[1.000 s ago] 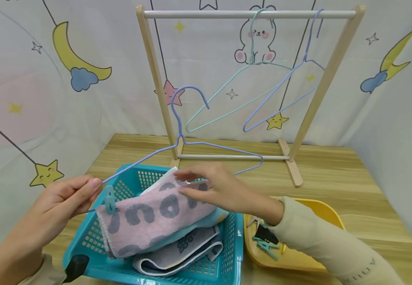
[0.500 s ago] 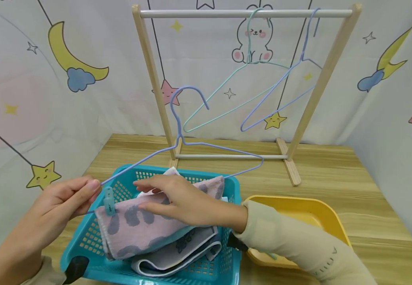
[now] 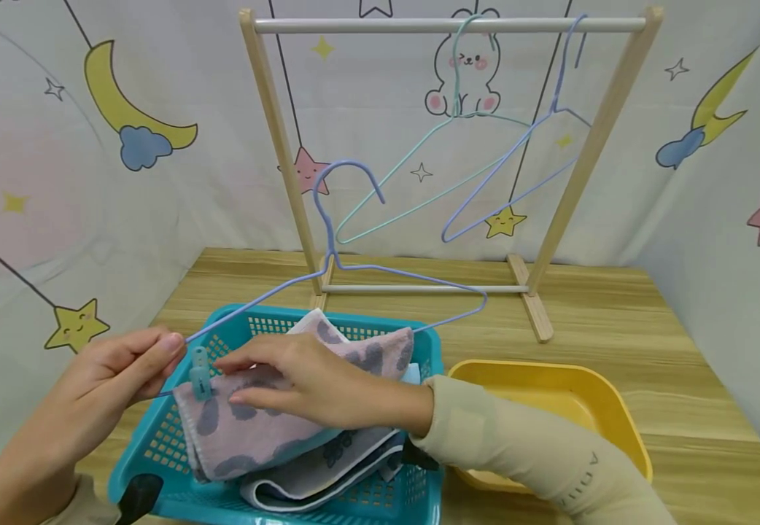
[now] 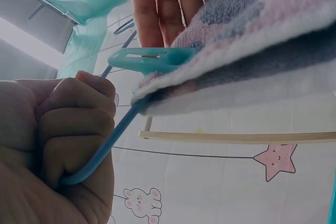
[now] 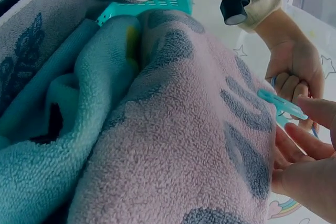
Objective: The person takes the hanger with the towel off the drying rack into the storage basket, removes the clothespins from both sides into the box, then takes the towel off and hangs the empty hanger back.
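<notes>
In the head view my left hand (image 3: pixel 104 372) grips the left corner of a lilac wire hanger (image 3: pixel 255 297); the left wrist view shows its fingers curled round the wire. A pink towel with grey markings (image 3: pixel 249 441) is folded over the hanger's lower bar. A teal clothespin (image 3: pixel 200 375) fastens the towel's left end to the bar. Over the towel's top edge lies my right hand (image 3: pixel 308 383), thumb and fingers apart. In the right wrist view its thumb is close to the clothespin (image 5: pixel 283 104), and the fingertips are partly hidden behind the towel.
Under the towel stands a teal basket (image 3: pixel 120 456) with a grey towel (image 3: pixel 301 477) in it. A yellow tray (image 3: pixel 636 445) is on the right, partly behind the right sleeve. Behind, a wooden rack (image 3: pixel 560 189) carries a mint hanger (image 3: pixel 413 149) and another lilac hanger (image 3: pixel 478 200).
My right hand has moved left along the towel's top edge, from its right part to close beside the clothespin. The left hand and the hanger stay nearly still.
</notes>
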`<act>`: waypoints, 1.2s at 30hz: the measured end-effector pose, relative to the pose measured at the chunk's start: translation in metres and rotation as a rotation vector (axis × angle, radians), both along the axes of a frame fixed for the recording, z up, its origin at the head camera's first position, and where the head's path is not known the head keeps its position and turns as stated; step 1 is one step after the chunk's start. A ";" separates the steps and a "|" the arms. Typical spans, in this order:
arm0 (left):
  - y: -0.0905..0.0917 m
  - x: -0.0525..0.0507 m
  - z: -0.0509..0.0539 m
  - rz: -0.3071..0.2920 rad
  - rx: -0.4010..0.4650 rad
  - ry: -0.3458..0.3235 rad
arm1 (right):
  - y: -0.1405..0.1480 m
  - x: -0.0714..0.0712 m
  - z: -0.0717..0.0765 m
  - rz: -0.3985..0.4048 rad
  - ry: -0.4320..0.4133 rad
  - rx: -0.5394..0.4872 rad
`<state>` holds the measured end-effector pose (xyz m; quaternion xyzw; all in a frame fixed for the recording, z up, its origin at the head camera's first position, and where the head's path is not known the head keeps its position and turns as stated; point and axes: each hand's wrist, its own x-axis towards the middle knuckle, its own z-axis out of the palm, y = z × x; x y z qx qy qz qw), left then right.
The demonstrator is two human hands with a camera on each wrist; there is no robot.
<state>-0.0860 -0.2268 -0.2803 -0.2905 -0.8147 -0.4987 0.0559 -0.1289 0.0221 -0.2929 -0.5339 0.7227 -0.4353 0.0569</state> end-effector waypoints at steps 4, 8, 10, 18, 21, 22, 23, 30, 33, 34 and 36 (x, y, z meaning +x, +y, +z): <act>0.000 0.001 0.001 0.007 -0.019 0.002 | -0.003 0.001 -0.001 0.010 0.021 -0.005; 0.001 0.001 0.001 0.008 -0.019 0.007 | -0.006 0.002 -0.001 0.001 0.039 -0.003; 0.000 0.001 0.000 0.005 -0.004 0.009 | -0.007 0.003 -0.001 -0.014 0.048 -0.003; 0.000 0.001 0.000 -0.011 0.007 -0.011 | -0.017 0.005 0.002 -0.154 -0.125 -0.112; 0.000 0.001 0.000 -0.005 -0.003 -0.008 | -0.020 0.004 0.005 -0.145 -0.241 -0.122; 0.000 0.001 0.000 0.000 -0.008 -0.005 | -0.021 0.004 0.006 -0.135 -0.275 -0.126; 0.000 0.001 -0.001 0.003 -0.006 -0.002 | -0.022 0.004 0.007 -0.122 -0.304 -0.135; 0.003 0.003 0.000 0.060 -0.080 0.022 | -0.027 0.006 0.005 -0.104 -0.157 -0.157; 0.003 0.003 0.000 0.065 -0.081 0.029 | -0.027 0.007 0.004 -0.132 -0.051 -0.154; 0.003 0.003 0.000 0.068 -0.082 0.029 | -0.028 0.007 0.004 -0.140 -0.039 -0.154; 0.004 0.003 -0.001 0.077 -0.076 0.030 | -0.028 0.007 0.004 -0.154 -0.028 -0.149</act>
